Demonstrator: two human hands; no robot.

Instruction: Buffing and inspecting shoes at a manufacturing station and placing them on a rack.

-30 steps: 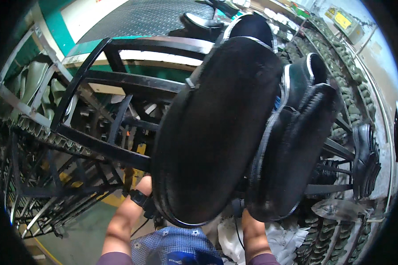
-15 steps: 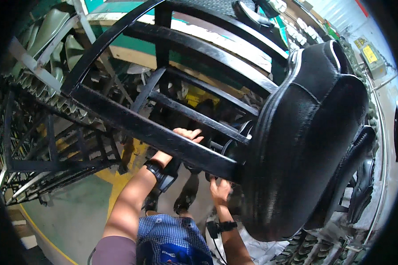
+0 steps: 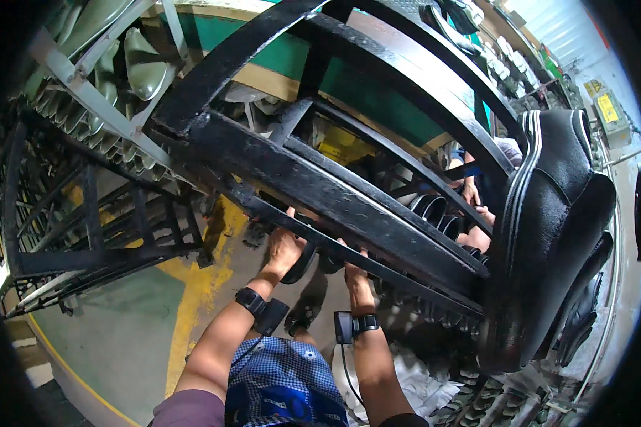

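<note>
My left hand [image 3: 285, 249] reaches up under the lower rail of a black metal rack [image 3: 313, 188], its fingertips partly hidden by that rail. A black, rounded piece that looks like a shoe [image 3: 303, 265] hangs directly against its palm, and the hand is closed on it. Just to the right, my right hand [image 3: 358, 274] is closed too, thumb up beneath the same rail. Something dark lies at its fingers; the rail and shadow hide what it is. Both wrists wear black straps with small boxes. Large and near at the right, a black shoe [image 3: 548, 235] with pale-edged trim sits at the rack's end.
Another black frame rack [image 3: 85, 260] stands at the left. Behind it, grey-green shoe lasts [image 3: 146, 64] fill a metal rack. Through the rails, another person's hand [image 3: 471, 191] shows near black shoes [image 3: 429, 208]. More lasts and white cloth [image 3: 413, 381] lie at the lower right.
The rack and the large shoe have shifted right in view. My left hand has come down from over the rail to beneath it, beside a black shoe. Another person's hands now show through the rails.
</note>
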